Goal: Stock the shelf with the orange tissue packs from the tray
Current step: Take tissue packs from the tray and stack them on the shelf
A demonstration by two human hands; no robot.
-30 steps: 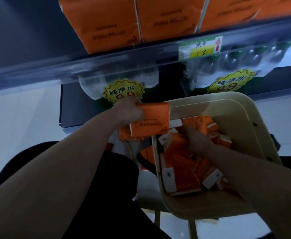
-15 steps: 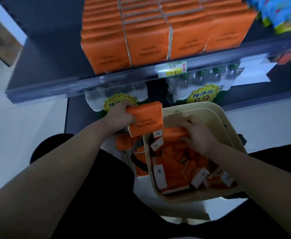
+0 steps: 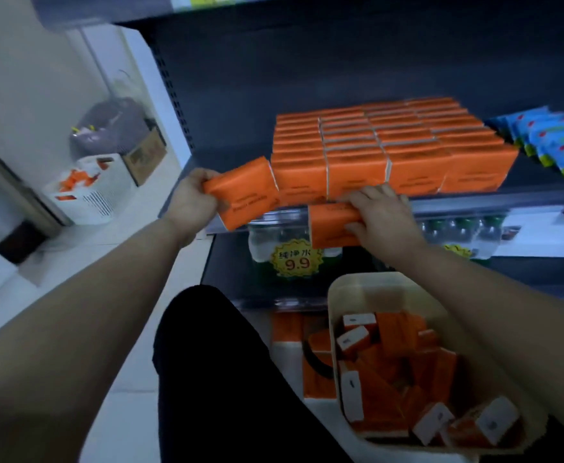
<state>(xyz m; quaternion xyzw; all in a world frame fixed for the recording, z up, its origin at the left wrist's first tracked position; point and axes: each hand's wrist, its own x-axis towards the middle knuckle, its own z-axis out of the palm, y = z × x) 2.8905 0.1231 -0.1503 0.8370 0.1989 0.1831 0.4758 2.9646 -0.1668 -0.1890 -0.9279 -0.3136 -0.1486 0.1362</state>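
While each hand is clamped on one orange tissue pack, neither pack is on the shelf yet. Left hand [image 3: 192, 198]: fingers [image 3: 203, 177] curled round the end of the left pack [image 3: 245, 195], held tilted, touching or just beside the left end of the front row. Right hand [image 3: 379, 215]: fingers folded over the right pack [image 3: 332, 225], which sits against the shelf lip [image 3: 474, 205], below the stocked rows [image 3: 387, 145].

Progress, judged: four columns stand many deep, so most of the work is done. The tray [image 3: 350, 289] holds a loose heap of packs [image 3: 394, 362], so many are left.

Room: bare shelf lies left of the block and there is open height above it. Blue packets [image 3: 548, 138] close the right side. The lip must be cleared on entry.
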